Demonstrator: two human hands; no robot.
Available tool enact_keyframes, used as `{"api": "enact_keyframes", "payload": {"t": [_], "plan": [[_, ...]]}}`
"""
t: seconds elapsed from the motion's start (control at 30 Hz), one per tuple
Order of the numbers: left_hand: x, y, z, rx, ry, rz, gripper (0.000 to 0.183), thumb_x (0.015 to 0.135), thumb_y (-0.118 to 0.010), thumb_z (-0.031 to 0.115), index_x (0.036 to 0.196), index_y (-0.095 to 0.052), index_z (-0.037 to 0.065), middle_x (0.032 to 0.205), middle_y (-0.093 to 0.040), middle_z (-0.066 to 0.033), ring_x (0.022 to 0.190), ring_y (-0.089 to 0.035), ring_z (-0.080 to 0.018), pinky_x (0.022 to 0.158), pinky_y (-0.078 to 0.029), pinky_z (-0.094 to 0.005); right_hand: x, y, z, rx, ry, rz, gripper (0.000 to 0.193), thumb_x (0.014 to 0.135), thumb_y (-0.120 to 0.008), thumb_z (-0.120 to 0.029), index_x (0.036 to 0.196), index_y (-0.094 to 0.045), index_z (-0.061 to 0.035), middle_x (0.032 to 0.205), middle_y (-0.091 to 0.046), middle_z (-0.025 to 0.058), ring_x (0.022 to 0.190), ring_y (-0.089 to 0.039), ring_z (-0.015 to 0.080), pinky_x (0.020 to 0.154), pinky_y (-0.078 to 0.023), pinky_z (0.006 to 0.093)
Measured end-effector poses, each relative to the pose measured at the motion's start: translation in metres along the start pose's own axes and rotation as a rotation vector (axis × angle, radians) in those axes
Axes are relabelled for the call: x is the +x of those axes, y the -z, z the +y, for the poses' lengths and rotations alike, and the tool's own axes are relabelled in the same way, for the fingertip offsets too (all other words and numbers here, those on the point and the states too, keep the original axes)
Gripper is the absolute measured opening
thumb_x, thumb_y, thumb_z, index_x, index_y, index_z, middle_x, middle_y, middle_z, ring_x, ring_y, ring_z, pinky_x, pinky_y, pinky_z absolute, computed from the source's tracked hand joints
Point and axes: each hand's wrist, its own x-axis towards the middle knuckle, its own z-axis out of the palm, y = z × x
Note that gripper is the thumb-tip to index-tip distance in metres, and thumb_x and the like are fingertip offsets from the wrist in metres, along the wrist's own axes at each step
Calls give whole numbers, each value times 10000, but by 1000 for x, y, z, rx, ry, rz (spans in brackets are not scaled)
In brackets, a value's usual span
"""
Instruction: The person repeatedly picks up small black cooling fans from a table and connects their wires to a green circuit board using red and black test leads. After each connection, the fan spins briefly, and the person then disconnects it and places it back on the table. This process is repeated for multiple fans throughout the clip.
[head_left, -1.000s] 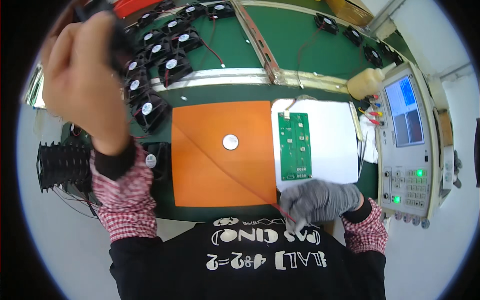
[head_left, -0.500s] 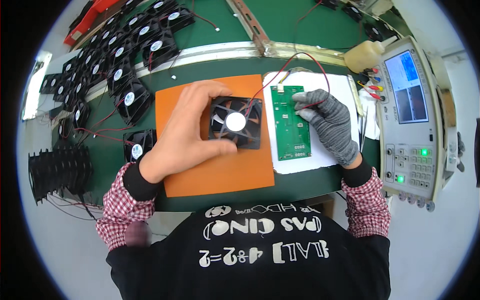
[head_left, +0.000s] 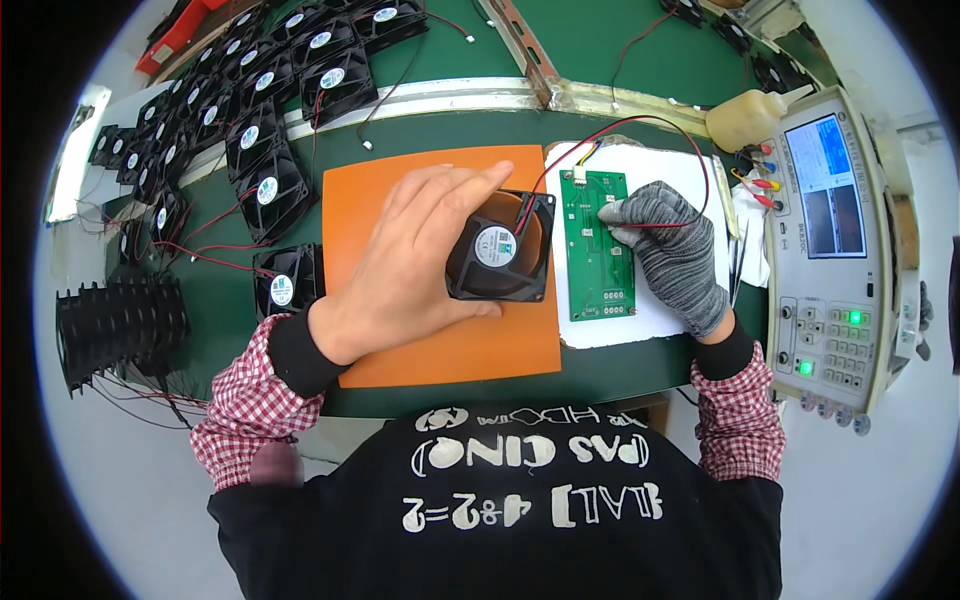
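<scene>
My bare left hand (head_left: pixel 415 245) grips a black square cooling fan (head_left: pixel 497 247) by its left side, thumb below and fingers above. The fan has a round white label and sits slightly turned over the right part of an orange mat (head_left: pixel 450 358). A red-and-black wire (head_left: pixel 650 118) loops from its top corner to my right hand (head_left: pixel 668 245), in a grey striped fingerless-tip glove. Those fingertips pinch the wire's end against a green circuit board (head_left: pixel 590 270); the plug itself is hidden. The board lies on a white sheet (head_left: pixel 680 325).
Several black fans (head_left: pixel 270 190) with trailing wires fill the left side, beside a stack of fans (head_left: pixel 115 325). At the right stands a test instrument (head_left: pixel 825 240) with a lit screen, a yellowish bottle (head_left: pixel 742 120) behind it. A metal rail (head_left: pixel 440 98) crosses the bench.
The fan has turned a little and shifted right with my left hand; its blurred label is now sharp. My right hand stays at the board, fingers closer together. The whole view has shifted slightly.
</scene>
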Motion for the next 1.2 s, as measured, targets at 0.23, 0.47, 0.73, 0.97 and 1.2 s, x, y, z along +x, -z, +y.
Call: {"api": "enact_keyframes", "payload": {"t": [0.23,0.47,0.73,0.97,1.2], "plan": [[0,6,0,3,18,4,1132,432,-927,220,1415,-396,35,1228,-557,-130,1138,-505,-336,1007,-370,-430,1,0,1,-28,59,9,220,764,-704,32,947,-693,-89,952,-625,74,925,-629,235,815,-523,329],[-12,22,13,105,-57,107,996,516,-903,266,1373,-451,34,1158,-513,-141,1084,-485,-341,947,-382,-447,-1,-3,-2,-66,94,26,175,796,-685,-9,950,-692,-91,929,-625,76,897,-611,238,771,-498,334],[-35,47,2,45,-167,-117,590,661,-700,24,1229,-557,92,1186,-522,-102,1155,-481,-330,966,-385,-444,-6,3,-6,239,17,271,65,885,-615,-28,949,-616,-35,924,-600,84,748,-570,168,653,-466,274],[-102,146,13,572,250,-48,583,616,-566,-141,1124,-636,135,1409,-451,-116,1329,-383,-366,1066,-358,-463,-4,16,-39,332,133,142,172,849,-666,-188,817,-614,-27,750,-590,84,618,-509,164,577,-398,279],[-179,151,-2,1042,748,66,570,778,-518,-52,1329,-523,94,1418,-448,-188,1139,-565,-360,934,-477,-427,-3,-14,-108,202,320,-633,174,769,-764,-127,924,-697,-87,879,-682,78,792,-659,252,744,-519,367]]}}
